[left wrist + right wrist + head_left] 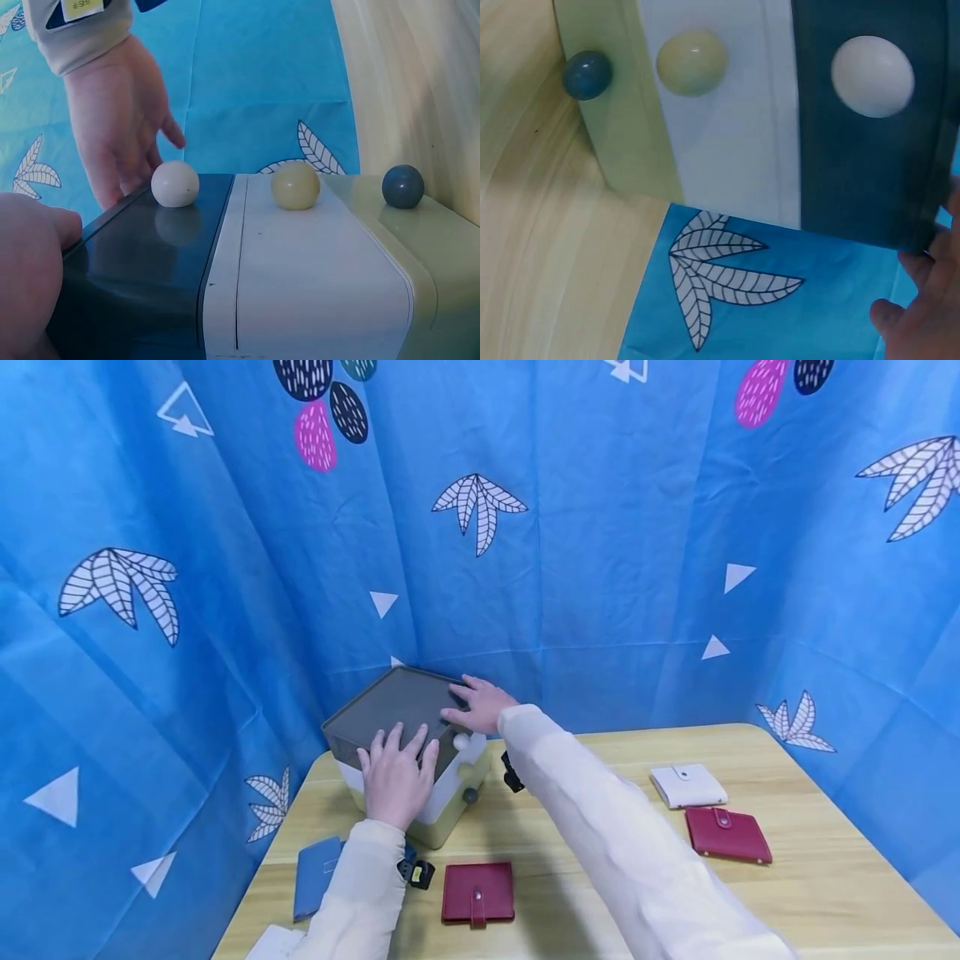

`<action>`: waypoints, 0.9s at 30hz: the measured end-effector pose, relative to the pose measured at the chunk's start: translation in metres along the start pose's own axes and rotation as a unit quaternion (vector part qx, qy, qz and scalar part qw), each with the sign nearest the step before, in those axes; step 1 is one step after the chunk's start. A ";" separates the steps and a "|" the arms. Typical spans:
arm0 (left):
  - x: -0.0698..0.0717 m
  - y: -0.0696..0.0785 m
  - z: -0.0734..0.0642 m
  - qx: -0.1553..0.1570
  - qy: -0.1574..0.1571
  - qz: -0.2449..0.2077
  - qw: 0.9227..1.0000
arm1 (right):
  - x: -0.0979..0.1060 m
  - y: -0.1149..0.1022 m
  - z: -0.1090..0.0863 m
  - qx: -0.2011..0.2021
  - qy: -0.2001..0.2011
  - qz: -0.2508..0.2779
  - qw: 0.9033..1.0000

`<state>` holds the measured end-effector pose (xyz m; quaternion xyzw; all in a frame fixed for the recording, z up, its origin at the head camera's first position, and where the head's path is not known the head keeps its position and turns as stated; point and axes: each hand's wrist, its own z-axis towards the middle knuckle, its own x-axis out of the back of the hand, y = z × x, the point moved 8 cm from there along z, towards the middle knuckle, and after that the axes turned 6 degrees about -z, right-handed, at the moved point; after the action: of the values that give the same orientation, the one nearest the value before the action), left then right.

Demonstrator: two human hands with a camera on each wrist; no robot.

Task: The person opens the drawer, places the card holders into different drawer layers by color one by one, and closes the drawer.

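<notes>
A small drawer box stands at the back left of the table, turned at an angle. Its three tiers are dark grey, white and beige. In the left wrist view its front carries a white knob on the grey tier, a yellowish knob on the white one and a dark knob on the beige one. My left hand rests with spread, straight fingers at the near edge of the grey top. At the right back corner, my right hand touches the top with extended fingers.
A red snap wallet lies in front of the box. Left of it are a blue wallet and a partly hidden white item. At right lie a white wallet and another red wallet. A blue curtain surrounds the wooden table.
</notes>
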<state>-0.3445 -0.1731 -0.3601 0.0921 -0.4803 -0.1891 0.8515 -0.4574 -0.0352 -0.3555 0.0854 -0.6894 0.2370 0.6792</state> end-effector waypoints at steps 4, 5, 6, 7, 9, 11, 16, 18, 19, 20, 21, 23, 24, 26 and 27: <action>0.001 0.001 -0.004 0.001 0.002 0.005 1.000 | -0.009 -0.001 -0.002 0.001 -0.001 -0.005 1.000; 0.001 0.001 -0.005 0.002 0.001 0.005 1.000 | -0.010 -0.001 -0.003 0.000 0.001 -0.006 1.000; 0.001 0.002 -0.006 0.002 0.000 0.006 1.000 | -0.010 -0.002 -0.004 -0.002 0.003 -0.006 1.000; 0.001 0.002 -0.007 0.002 -0.002 0.006 1.000 | -0.011 -0.002 -0.004 -0.003 0.005 -0.006 1.000; 0.002 0.001 -0.008 0.004 -0.005 0.008 1.000 | -0.012 -0.004 -0.006 -0.004 0.007 -0.005 1.000; 0.002 0.001 -0.009 0.005 -0.008 0.010 1.000 | -0.013 -0.004 -0.007 -0.004 0.011 -0.007 1.000; 0.001 0.001 -0.010 0.005 -0.017 0.013 1.000 | -0.015 -0.004 -0.011 -0.009 0.026 0.000 1.000; 0.001 0.002 -0.009 0.002 -0.017 0.015 1.000 | -0.014 -0.003 -0.014 -0.011 0.033 0.007 0.999; 0.001 0.003 -0.009 -0.001 -0.016 0.016 1.000 | -0.014 -0.002 -0.015 -0.013 0.036 0.010 0.999; 0.001 0.004 -0.008 -0.003 -0.014 0.018 1.000 | -0.013 -0.001 -0.017 -0.015 0.039 0.015 0.999; 0.002 0.006 -0.007 -0.006 -0.013 0.017 1.000 | -0.012 0.001 -0.018 -0.018 0.040 0.021 0.999; 0.002 0.010 -0.006 -0.010 -0.016 0.015 1.000 | -0.011 0.005 -0.022 -0.023 0.044 0.026 0.998; 0.002 0.012 -0.006 -0.011 -0.020 0.014 1.000 | -0.010 0.007 -0.024 -0.026 0.046 0.029 0.998; 0.000 0.017 -0.006 -0.013 -0.031 0.011 0.999 | -0.009 0.012 -0.029 -0.032 0.049 0.034 0.998; -0.001 0.020 -0.007 -0.015 -0.037 0.006 0.999 | -0.009 0.015 -0.032 -0.034 0.050 0.037 0.997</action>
<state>-0.3347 -0.1552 -0.3573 0.0696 -0.5089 -0.1940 0.8358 -0.4350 -0.0097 -0.3682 0.0247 -0.6647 0.2418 0.7065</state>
